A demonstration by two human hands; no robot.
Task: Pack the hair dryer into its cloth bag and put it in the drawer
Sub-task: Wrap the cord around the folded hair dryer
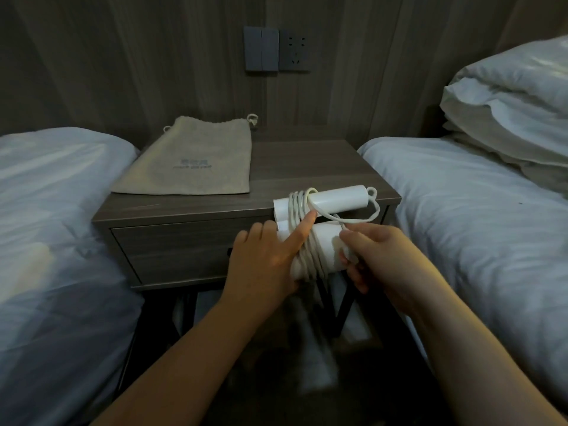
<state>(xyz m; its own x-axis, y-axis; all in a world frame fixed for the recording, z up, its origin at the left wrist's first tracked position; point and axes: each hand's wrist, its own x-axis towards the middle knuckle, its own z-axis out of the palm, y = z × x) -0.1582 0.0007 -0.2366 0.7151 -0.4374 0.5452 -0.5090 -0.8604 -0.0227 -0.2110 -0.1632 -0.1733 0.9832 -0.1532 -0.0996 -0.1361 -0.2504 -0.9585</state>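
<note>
A white folded hair dryer (336, 198) is held in the air at the front right corner of the nightstand (307, 161), its cord (302, 229) wound several times around it. My left hand (264, 259) grips the dryer's body from the left, its forefinger pressing the cord coils. My right hand (384, 259) pinches the loose end of the cord at the dryer's right side. The beige cloth bag (190, 158) lies flat on the nightstand's back left. The drawer (172, 250) in the nightstand front is closed.
White-covered beds (52, 229) flank the nightstand on both sides, the right one (479, 216) with stacked pillows (516, 99). A wall switch and socket (276, 52) sit above the nightstand. Dark metal legs stand below the drawer.
</note>
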